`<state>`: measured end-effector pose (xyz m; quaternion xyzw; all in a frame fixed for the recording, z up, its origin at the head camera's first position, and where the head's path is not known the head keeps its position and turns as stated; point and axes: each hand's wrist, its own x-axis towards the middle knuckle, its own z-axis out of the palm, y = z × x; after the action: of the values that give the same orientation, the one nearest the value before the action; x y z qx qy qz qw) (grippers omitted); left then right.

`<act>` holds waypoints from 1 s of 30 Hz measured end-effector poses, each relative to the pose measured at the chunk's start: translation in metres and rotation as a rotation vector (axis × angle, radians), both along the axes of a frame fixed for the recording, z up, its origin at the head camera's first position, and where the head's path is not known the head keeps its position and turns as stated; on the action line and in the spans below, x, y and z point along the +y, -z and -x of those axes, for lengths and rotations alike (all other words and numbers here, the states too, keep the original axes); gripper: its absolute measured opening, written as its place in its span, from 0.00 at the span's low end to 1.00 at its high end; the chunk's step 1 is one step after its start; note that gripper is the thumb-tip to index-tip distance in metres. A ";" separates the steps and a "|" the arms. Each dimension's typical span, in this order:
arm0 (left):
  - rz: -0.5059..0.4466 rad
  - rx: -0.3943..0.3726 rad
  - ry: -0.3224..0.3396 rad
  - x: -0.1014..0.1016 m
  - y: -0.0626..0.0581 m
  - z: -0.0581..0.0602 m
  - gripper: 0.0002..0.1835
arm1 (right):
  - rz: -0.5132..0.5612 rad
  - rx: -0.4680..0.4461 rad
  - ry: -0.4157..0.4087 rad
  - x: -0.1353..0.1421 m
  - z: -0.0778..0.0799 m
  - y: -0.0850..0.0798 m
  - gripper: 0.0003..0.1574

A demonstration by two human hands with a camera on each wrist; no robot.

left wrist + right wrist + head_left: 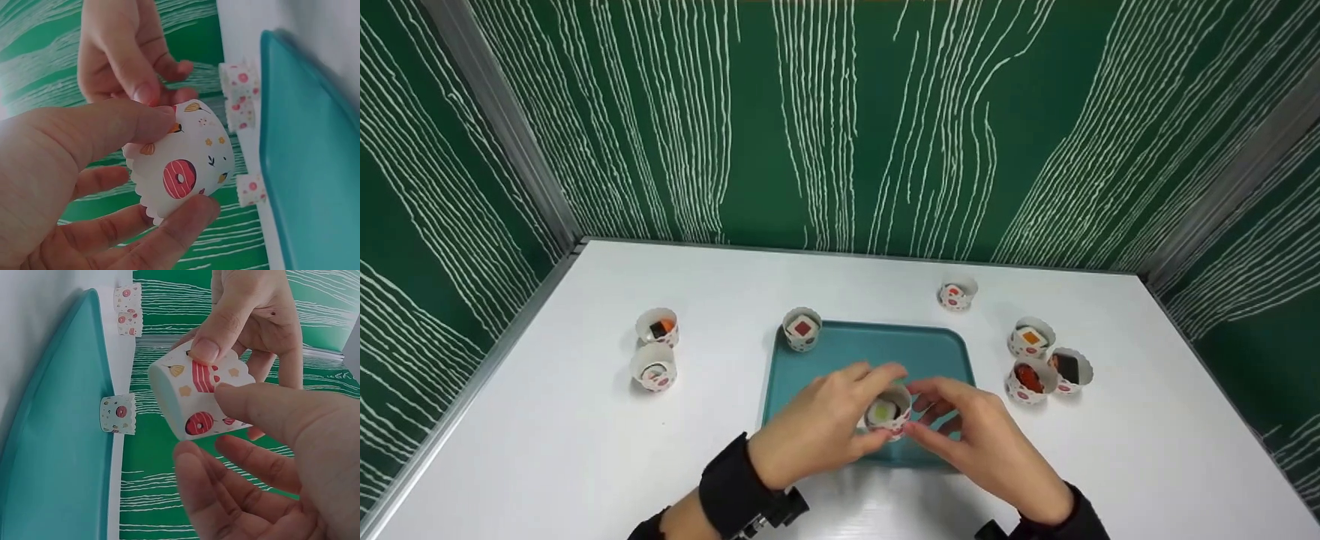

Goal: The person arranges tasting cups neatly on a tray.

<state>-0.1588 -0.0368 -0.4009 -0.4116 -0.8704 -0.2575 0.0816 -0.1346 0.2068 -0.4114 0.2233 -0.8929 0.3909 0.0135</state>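
Note:
In the head view, a small paper baking cup [897, 432] printed with donuts and cakes is held up over the teal tray [870, 341]. Inside it lies a sushi piece [883, 412], white with a yellow-green centre. My left hand [826, 420] grips the cup, thumb on one side and fingers on the other, as the left wrist view shows on the cup [197, 152]. From the right, my right hand [979, 431] comes up to the cup. Its thumb touches the printed wall, with the other fingers loosely bent and spread near the base.
One cup [802, 341] with a red-centred roll stands at the tray's far left corner. Two cups [654, 373] are left of the tray. On the right, three cups [1026, 392] sit clustered, with another cup [956, 300] farther back. A green wall [825, 150] rises behind the white table [547, 390].

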 end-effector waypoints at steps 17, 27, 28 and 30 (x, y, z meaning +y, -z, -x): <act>-0.036 -0.078 0.014 0.007 0.011 0.001 0.39 | -0.025 -0.020 0.045 0.006 0.002 0.000 0.25; -0.098 -0.041 0.027 0.008 0.016 0.005 0.36 | 0.028 -0.034 0.010 0.005 0.003 0.002 0.30; -0.102 -0.041 0.025 0.008 0.016 0.005 0.36 | 0.037 -0.031 0.007 0.005 0.003 0.003 0.31; -0.107 -0.050 0.017 0.008 0.016 0.005 0.35 | 0.050 -0.025 0.000 0.005 0.004 0.004 0.32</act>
<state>-0.1633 -0.0288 -0.4171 -0.4076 -0.8536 -0.3146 0.0793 -0.1386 0.2116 -0.4153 0.2180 -0.8829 0.4158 0.0081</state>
